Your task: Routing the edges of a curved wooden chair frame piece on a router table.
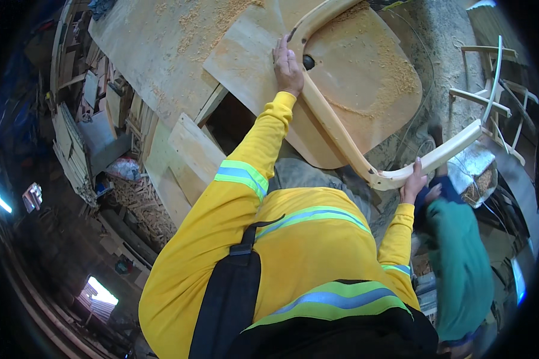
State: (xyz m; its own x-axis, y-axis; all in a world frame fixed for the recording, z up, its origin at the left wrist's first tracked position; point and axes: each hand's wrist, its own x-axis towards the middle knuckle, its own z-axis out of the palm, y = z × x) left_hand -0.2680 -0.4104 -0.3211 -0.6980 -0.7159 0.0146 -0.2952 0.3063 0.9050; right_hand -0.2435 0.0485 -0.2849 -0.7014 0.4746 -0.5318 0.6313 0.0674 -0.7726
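Observation:
A pale, smooth U-shaped wooden frame (335,128) with rounded bends and dark spots at its joints lies across a rounded wooden board (371,72). My left hand (288,70) presses on its far left bend, fingers close together along the wood; part of the grip is hidden. Beside that bend, on the inner side of the frame, a small black round knob (308,61) rises from the board. My right hand (413,181) is closed around the frame's right arm, near the lower right bend.
Sawdust and shavings (218,24) cover parts of the worktop (138,36). A gap opens in the worktop left of the board. Scrap wood (111,102) is piled at left. At right, a person in a green sleeve (461,257) stands close; wooden frames (491,90) lie beyond.

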